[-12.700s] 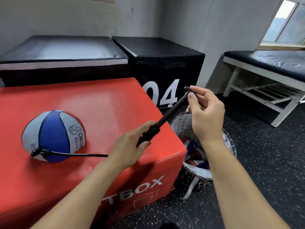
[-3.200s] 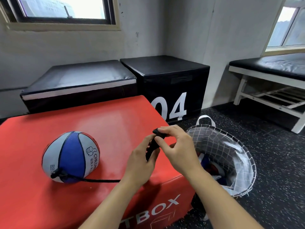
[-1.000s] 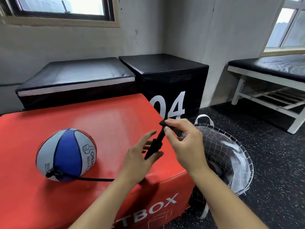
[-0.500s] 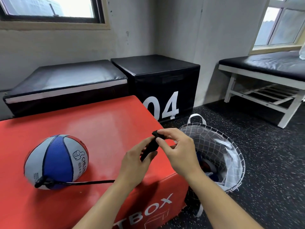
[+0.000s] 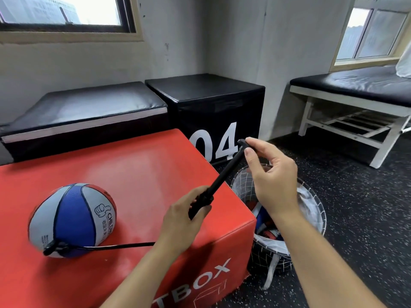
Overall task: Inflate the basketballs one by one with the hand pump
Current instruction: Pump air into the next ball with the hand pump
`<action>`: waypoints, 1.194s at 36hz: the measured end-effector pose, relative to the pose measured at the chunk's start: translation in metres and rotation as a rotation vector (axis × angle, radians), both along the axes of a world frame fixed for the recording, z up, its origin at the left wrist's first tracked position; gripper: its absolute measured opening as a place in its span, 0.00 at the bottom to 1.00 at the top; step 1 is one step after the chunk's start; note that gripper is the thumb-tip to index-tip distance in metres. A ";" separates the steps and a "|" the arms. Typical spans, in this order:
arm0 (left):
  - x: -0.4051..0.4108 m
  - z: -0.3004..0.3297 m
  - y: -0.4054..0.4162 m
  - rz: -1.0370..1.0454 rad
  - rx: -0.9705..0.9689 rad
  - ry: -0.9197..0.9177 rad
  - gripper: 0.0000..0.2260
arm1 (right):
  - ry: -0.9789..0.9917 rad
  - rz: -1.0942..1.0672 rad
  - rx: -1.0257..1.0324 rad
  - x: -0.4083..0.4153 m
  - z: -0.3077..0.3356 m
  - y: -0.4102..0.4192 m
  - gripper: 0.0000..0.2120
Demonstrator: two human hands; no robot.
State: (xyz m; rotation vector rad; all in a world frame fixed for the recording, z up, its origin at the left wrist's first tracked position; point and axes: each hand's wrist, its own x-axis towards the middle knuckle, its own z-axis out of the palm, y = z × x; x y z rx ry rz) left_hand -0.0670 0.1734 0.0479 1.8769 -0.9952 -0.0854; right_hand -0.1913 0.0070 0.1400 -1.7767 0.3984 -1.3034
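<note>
At frame centre, my left hand (image 5: 182, 221) grips the hand pump (image 5: 216, 185) barrel, right hand (image 5: 270, 174) pinching its extended handle; basketball (image 5: 71, 220) lower left on hose (image 5: 115, 246); skewed push may dislodge the needle.

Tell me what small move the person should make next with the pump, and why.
Probably push the handle back down into the pump. The rod is drawn out long between the hands, the right hand pinches the handle, the left hand grips the pump, and the hose is plugged into the ball on the red box, so a downstroke would send air in.
</note>
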 end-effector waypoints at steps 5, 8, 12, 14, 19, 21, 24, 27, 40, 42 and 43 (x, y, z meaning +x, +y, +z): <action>0.004 0.002 0.006 0.031 -0.023 0.038 0.31 | 0.037 0.045 -0.006 0.011 -0.003 0.014 0.09; 0.007 0.003 0.012 0.041 -0.030 0.022 0.33 | 0.075 0.063 -0.050 0.018 -0.009 0.022 0.09; 0.012 0.003 0.020 0.059 -0.034 0.015 0.32 | 0.124 0.121 -0.070 0.029 -0.019 0.033 0.09; 0.014 0.002 0.024 0.062 -0.036 0.012 0.32 | 0.149 0.145 -0.090 0.033 -0.024 0.038 0.09; 0.018 0.002 0.028 0.079 -0.041 0.005 0.31 | 0.210 0.183 -0.102 0.040 -0.038 0.050 0.10; 0.018 0.002 0.028 0.077 -0.041 -0.007 0.31 | 0.229 0.199 -0.102 0.042 -0.044 0.056 0.10; 0.018 0.001 0.026 0.074 -0.044 -0.020 0.30 | 0.251 0.217 -0.111 0.044 -0.048 0.060 0.11; 0.016 -0.001 0.022 0.054 -0.033 -0.025 0.25 | 0.258 0.225 -0.100 0.041 -0.049 0.061 0.12; 0.005 -0.001 0.009 -0.009 0.078 -0.072 0.22 | 0.036 0.113 0.024 0.014 -0.011 0.020 0.08; 0.004 -0.002 0.008 -0.011 0.097 -0.080 0.23 | -0.035 0.073 0.066 0.007 -0.002 0.008 0.08; 0.003 -0.002 0.007 -0.013 0.103 -0.082 0.24 | -0.059 0.060 0.092 0.003 0.001 0.004 0.08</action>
